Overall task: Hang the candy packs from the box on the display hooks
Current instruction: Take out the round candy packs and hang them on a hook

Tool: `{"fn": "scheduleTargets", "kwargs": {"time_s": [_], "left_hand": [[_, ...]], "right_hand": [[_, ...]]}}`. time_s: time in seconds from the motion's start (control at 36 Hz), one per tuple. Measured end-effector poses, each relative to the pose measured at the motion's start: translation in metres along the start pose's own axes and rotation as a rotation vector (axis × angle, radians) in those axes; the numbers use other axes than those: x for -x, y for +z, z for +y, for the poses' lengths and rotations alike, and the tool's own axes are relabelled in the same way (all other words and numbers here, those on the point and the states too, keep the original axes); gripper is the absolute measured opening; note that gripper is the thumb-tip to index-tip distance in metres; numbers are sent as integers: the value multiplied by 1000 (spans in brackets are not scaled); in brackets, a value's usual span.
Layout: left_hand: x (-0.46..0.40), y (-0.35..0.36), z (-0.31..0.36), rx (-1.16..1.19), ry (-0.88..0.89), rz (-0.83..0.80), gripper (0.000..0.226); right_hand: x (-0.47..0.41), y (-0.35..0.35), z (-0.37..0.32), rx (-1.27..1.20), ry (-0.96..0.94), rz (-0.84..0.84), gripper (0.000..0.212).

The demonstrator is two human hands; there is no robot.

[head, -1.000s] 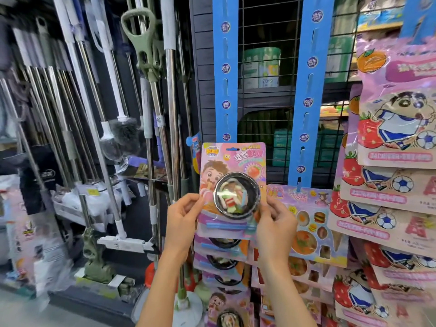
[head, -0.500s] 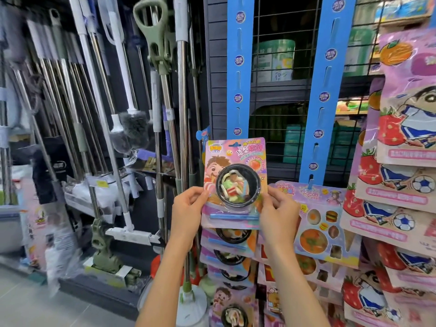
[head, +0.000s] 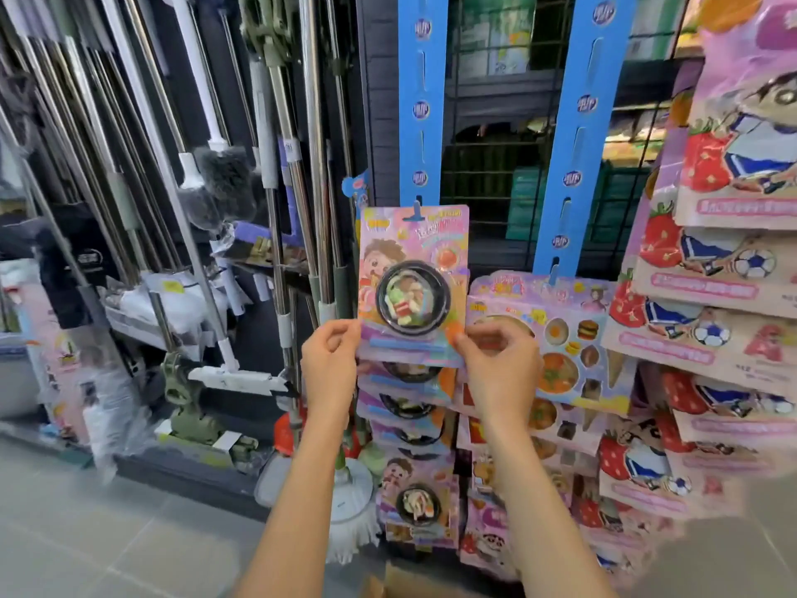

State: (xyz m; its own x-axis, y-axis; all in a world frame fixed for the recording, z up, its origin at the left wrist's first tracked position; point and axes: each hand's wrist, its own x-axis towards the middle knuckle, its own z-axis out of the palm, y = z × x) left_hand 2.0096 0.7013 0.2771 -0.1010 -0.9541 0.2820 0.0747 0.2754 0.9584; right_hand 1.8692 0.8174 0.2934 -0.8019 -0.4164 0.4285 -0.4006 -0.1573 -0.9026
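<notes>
A pink candy pack [head: 412,287] with a round black bowl blister hangs at the foot of the left blue display strip [head: 420,101], a blue hook tab [head: 416,212] poking through its top hole. My left hand [head: 330,360] pinches the pack's lower left corner. My right hand [head: 496,364] pinches its lower right corner. More packs of the same kind [head: 409,407] hang overlapped below it. The cardboard box [head: 401,582] shows only as a brown edge at the bottom of the view.
A second blue strip [head: 580,135] to the right carries food-print packs [head: 556,338]. Strawberry-and-football packs [head: 711,304] crowd the far right. Mops and brooms [head: 276,217] stand on racks at left, a mop head [head: 349,498] by the floor. Black wire grid [head: 496,135] is behind.
The pack rose up the strip and its hole now sits over the blue hook tab. Both hands slid down to its lower corners. The camera moved closer.
</notes>
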Motion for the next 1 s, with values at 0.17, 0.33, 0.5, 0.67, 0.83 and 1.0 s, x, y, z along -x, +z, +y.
{"fn": "scheduleTargets", "kwargs": {"time_s": [0.17, 0.33, 0.5, 0.67, 0.83, 1.0], "left_hand": [[30, -5, -32, 15, -105, 89, 22], [63, -16, -96, 10, -284, 115, 18], [102, -12, -166, -42, -489, 102, 21], [159, 4, -234, -129, -715, -7, 26], [206, 34, -287, -191, -1034, -253, 25], [228, 76, -341, -234, -1259, -429, 50]], "right_hand": [[12, -24, 24, 115, 5, -185, 11], [48, -47, 80, 151, 108, -374, 10], [96, -73, 157, 198, 296, -362, 8], [143, -112, 239, 219, 586, -283, 7], [182, -143, 321, 206, 927, -147, 16], [220, -169, 368, 194, 1168, -97, 14]]}}
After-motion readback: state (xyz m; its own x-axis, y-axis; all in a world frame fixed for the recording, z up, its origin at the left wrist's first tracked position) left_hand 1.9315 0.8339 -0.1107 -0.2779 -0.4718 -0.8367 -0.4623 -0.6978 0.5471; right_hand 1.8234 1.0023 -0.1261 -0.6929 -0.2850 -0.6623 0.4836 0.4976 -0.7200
